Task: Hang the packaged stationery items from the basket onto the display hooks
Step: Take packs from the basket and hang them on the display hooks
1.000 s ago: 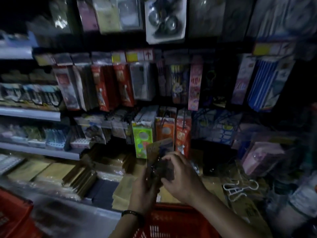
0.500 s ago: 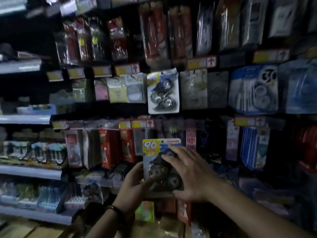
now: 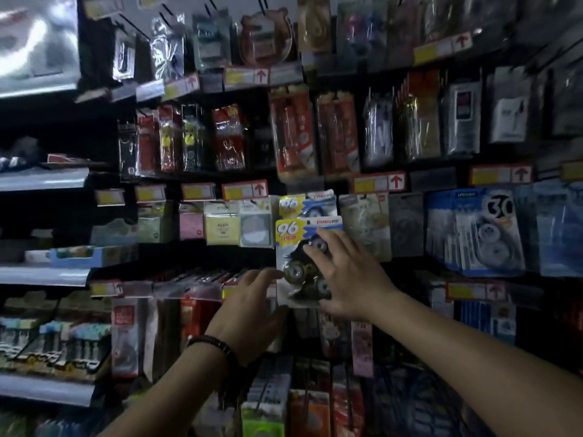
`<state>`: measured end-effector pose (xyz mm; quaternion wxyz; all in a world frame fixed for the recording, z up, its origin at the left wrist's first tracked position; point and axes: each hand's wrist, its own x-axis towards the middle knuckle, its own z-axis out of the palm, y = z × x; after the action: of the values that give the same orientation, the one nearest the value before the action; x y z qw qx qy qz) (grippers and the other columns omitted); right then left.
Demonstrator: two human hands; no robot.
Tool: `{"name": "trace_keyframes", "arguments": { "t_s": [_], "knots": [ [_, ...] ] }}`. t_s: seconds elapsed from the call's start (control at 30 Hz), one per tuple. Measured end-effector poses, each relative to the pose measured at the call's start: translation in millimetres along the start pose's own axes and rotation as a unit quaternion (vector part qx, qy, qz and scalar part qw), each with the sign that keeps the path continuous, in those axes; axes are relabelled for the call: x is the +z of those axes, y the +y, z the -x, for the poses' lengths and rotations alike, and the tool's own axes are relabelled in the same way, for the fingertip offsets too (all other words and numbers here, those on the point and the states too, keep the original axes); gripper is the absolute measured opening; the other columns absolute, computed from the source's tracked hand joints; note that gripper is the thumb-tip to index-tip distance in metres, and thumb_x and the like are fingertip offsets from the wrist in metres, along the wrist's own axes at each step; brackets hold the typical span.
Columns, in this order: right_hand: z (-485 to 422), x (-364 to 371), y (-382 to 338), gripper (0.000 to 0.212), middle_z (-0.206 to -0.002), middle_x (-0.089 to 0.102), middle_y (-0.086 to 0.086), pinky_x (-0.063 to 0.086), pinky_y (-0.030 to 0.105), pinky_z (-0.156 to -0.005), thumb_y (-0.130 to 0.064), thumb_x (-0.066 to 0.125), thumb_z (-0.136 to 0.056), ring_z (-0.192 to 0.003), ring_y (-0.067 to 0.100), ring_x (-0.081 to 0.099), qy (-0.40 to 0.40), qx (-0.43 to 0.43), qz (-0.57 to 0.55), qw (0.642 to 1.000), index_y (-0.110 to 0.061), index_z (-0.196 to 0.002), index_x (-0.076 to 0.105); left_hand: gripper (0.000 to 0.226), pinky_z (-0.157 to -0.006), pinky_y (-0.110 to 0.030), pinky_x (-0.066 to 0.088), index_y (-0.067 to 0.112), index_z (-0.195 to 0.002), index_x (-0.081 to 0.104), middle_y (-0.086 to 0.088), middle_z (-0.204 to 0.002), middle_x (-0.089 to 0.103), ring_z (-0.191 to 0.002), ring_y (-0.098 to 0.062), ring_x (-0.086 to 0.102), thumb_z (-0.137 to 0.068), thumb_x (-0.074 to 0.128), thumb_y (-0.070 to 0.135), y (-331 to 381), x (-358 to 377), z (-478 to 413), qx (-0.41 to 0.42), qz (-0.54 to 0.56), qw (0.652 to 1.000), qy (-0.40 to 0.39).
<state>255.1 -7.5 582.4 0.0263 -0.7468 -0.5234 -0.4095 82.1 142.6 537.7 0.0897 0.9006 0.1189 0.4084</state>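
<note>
Card-backed blister pack (image 3: pixel 291 244), yellow "96" corner, centre of frame. Right hand (image 3: pixel 350 275) grasps it: fingers spread over plastic bubble, thumb under lower edge. Left hand (image 3: pixel 249 310) flat, fingertips touching pack's lower left edge. Likely light, stiff card, slick bubble; hold by edges, keep top free for hook. Matching pack (image 3: pixel 307 203) hangs just behind, slightly higher. Hook itself not visible.

The carded pack (image 3: pixel 290 247) bore a white "96" on yellow beside a blue band. Shelf price tags (image 3: pixel 245 190) were yellow and white with red arrows. The beaded bracelet (image 3: pixel 214 343) was dark.
</note>
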Motion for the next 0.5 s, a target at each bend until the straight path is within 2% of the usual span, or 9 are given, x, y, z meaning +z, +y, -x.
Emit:
{"name": "trace_keyframes", "arguments": {
  "t_s": [0.1, 0.2, 0.3, 0.4, 0.5],
  "knots": [
    [-26, -4, 3, 0.108, -0.163, 0.026, 0.022, 0.036, 0.053, -0.118, -0.053, 0.084, -0.066, -0.149, 0.04, 0.028, 0.0, 0.01, 0.014, 1.0, -0.015, -0.155, 0.037, 0.056, -0.106, -0.036, 0.052, 0.031, -0.145, 0.05, 0.005, -0.143, 0.051, -0.128, -0.016, 0.058, -0.092, 0.066, 0.043, -3, -3, -12, 0.012, -0.028, 0.999, -0.014],
    [-47, -4, 9, 0.107, -0.168, 0.014, 0.023, 0.025, 0.053, -0.124, -0.048, 0.081, -0.074, -0.154, 0.042, 0.016, -0.004, 0.025, 0.025, 0.999, -0.017, -0.16, 0.026, 0.059, -0.106, -0.035, 0.053, 0.032, -0.148, 0.046, 0.007, -0.148, 0.045, -0.13, -0.016, 0.056, -0.095, 0.07, 0.039, -5, -4, -25, 0.014, -0.047, 0.999, -0.022],
    [-61, -3, 15, 0.107, -0.17, 0.003, 0.022, 0.017, 0.054, -0.125, -0.047, 0.077, -0.08, -0.157, 0.042, 0.008, -0.003, 0.032, 0.028, 0.999, -0.017, -0.164, 0.017, 0.062, -0.106, -0.036, 0.054, 0.037, -0.15, 0.04, 0.009, -0.152, 0.039, -0.133, -0.015, 0.053, -0.095, 0.069, 0.044, -4, -4, -34, 0.009, -0.07, 0.997, -0.032],
    [-68, -2, 19, 0.109, -0.17, 0.007, 0.02, 0.018, 0.053, -0.125, -0.052, 0.076, -0.078, -0.157, 0.041, 0.009, -0.005, 0.031, 0.027, 0.999, -0.018, -0.164, 0.019, 0.062, -0.106, -0.038, 0.054, 0.038, -0.15, 0.039, 0.009, -0.153, 0.039, -0.134, -0.016, 0.052, -0.096, 0.066, 0.049, -5, -4, -40, 0.003, -0.08, 0.996, -0.039],
    [-72, -2, 20, 0.11, -0.167, 0.016, 0.017, 0.02, 0.051, -0.125, -0.065, 0.071, -0.075, -0.154, 0.037, 0.015, 0.002, 0.031, 0.021, 0.999, -0.021, -0.163, 0.023, 0.061, -0.105, -0.041, 0.055, 0.04, -0.149, 0.039, 0.009, -0.15, 0.042, -0.132, -0.018, 0.053, -0.095, 0.065, 0.052, -7, -1, -47, 0.008, -0.08, 0.996, -0.041]
  ]
}}
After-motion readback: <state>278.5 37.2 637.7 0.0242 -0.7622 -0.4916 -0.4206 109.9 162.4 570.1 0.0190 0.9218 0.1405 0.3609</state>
